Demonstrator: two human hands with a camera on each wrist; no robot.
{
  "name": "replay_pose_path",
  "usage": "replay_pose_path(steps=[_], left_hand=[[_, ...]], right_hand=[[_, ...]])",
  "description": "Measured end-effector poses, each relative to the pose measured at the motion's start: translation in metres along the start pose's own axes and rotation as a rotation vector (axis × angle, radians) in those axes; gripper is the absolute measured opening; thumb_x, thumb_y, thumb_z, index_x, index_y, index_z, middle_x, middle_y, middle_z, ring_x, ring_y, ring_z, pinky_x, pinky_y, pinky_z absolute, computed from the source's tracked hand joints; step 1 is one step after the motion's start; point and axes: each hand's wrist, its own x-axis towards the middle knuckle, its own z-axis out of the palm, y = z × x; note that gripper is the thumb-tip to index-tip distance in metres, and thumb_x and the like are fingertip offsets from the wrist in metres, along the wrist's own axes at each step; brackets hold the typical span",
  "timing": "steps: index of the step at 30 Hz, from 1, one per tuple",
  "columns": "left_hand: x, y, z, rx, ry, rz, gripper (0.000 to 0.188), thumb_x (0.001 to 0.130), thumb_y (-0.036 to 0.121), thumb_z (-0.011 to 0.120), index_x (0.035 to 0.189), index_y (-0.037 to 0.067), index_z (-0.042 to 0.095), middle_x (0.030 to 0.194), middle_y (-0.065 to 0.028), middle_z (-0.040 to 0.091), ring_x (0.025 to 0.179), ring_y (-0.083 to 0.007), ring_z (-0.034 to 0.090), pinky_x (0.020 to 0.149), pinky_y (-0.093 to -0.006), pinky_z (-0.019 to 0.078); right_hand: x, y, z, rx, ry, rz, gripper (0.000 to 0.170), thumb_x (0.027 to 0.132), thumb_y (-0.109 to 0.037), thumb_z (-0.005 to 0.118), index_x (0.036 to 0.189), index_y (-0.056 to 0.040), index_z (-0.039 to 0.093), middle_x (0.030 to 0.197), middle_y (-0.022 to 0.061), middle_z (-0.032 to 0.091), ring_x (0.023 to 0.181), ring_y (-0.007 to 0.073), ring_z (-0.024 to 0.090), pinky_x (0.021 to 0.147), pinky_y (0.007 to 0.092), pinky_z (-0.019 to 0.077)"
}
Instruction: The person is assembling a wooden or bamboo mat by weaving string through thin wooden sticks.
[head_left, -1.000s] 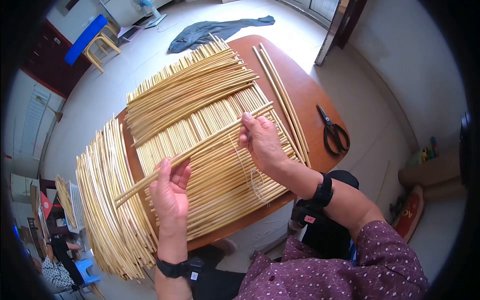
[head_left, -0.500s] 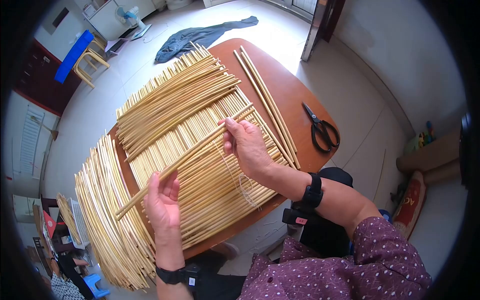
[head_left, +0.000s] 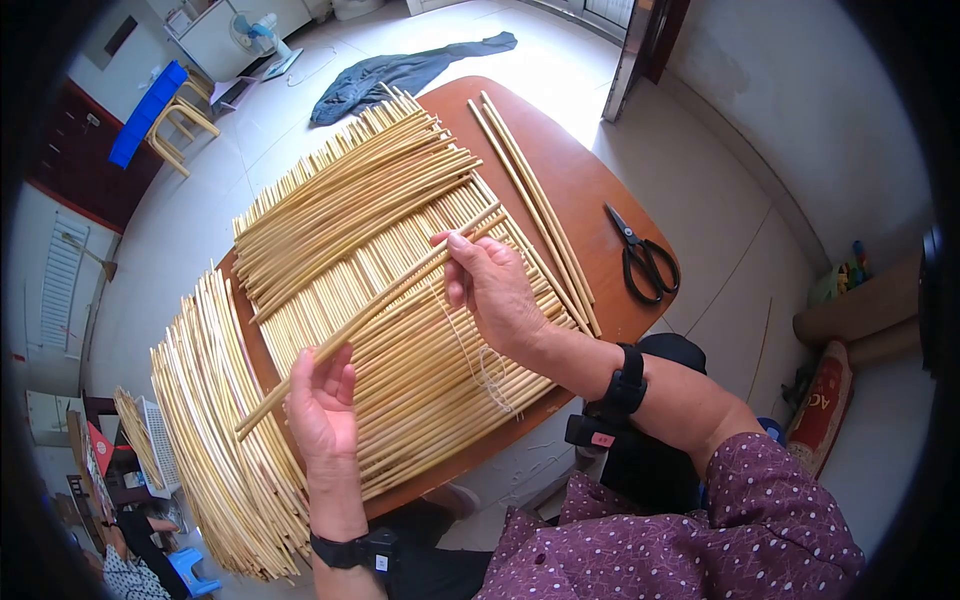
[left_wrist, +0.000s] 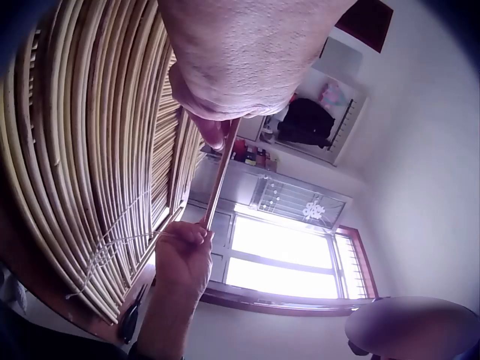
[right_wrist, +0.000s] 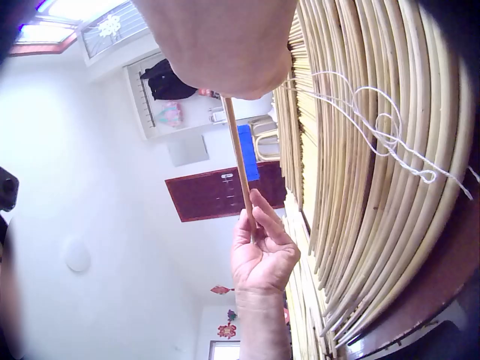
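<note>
Both hands hold a pair of long, thin straw-coloured stalks [head_left: 385, 300] slantwise above a mat of stalks [head_left: 430, 400]. Near their lower left end, the left hand [head_left: 325, 415] pinches them between thumb and fingers, palm turned up. The right hand [head_left: 495, 290] grips them near the upper right end, thumb on top. In the right wrist view, the left hand [right_wrist: 262, 259] has its thumb and fingers about one stalk end. White string [head_left: 485, 365] lies in loose loops on the mat below the right hand, and runs up toward it.
A bundle of loose stalks [head_left: 360, 195] lies across the mat's far part. Another pile [head_left: 215, 430] sits at the left. Several stalks [head_left: 535, 190] and black scissors [head_left: 645, 260] rest on the brown table [head_left: 590, 190]. Dark cloth [head_left: 390, 80] lies on the floor.
The head view has shifted a little. Both hands keep their hold, and the stalks' left ends, apart earlier, now lie closer together.
</note>
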Motion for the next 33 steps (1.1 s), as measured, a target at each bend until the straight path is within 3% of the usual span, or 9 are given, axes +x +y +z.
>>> replay_pose_path(steps=[13, 19, 26, 28, 33], left_hand=[[0.0, 0.001, -0.002, 0.011, 0.035, 0.055, 0.02, 0.087, 0.016, 0.07, 0.1, 0.005, 0.061, 0.1, -0.0155, 0.068, 0.095, -0.0284, 0.068, 0.068, -0.0282, 0.0607], [0.001, 0.002, -0.006, 0.006, 0.022, 0.05, 0.02, 0.087, 0.015, 0.07, 0.101, 0.004, 0.06, 0.1, -0.0158, 0.068, 0.096, -0.0295, 0.068, 0.068, -0.0286, 0.0611], [-0.001, 0.005, -0.005, 0.015, -0.03, 0.053, 0.017, 0.089, 0.013, 0.067, 0.101, 0.002, 0.063, 0.101, -0.0166, 0.069, 0.098, -0.0268, 0.068, 0.067, -0.0276, 0.0627], [-0.001, 0.006, -0.005, 0.023, -0.049, 0.05, 0.021, 0.087, 0.012, 0.067, 0.104, 0.003, 0.057, 0.101, -0.0188, 0.067, 0.096, -0.0307, 0.068, 0.066, -0.0298, 0.0622], [-0.008, 0.007, 0.005, 0.024, -0.082, 0.076, 0.02, 0.087, 0.01, 0.067, 0.103, 0.002, 0.058, 0.1, -0.0182, 0.068, 0.095, -0.031, 0.069, 0.065, -0.0307, 0.0623]], right_hand=[[0.004, 0.009, -0.002, 0.03, 0.024, 0.033, 0.024, 0.1, -0.029, 0.05, 0.093, -0.0075, 0.057, 0.073, 0.0004, 0.056, 0.058, 0.0071, 0.05, 0.054, 0.0229, 0.0441], [0.003, 0.003, -0.002, 0.022, 0.033, 0.054, 0.027, 0.101, -0.028, 0.048, 0.101, -0.004, 0.06, 0.072, -0.0013, 0.053, 0.058, 0.006, 0.051, 0.052, 0.0213, 0.0462], [0.004, 0.001, -0.003, 0.031, 0.0, 0.077, 0.024, 0.1, -0.025, 0.052, 0.101, -0.0032, 0.06, 0.074, -0.0006, 0.054, 0.059, 0.0064, 0.052, 0.053, 0.021, 0.0475], [0.004, -0.001, -0.002, -0.062, -0.032, 0.049, 0.019, 0.098, -0.024, 0.052, 0.096, -0.0056, 0.056, 0.074, -0.0008, 0.052, 0.06, 0.0067, 0.049, 0.056, 0.0216, 0.044], [0.01, 0.007, -0.011, 0.015, -0.015, 0.082, 0.018, 0.098, -0.021, 0.056, 0.099, -0.0028, 0.059, 0.075, 0.001, 0.055, 0.061, 0.0083, 0.053, 0.055, 0.0207, 0.0461]])
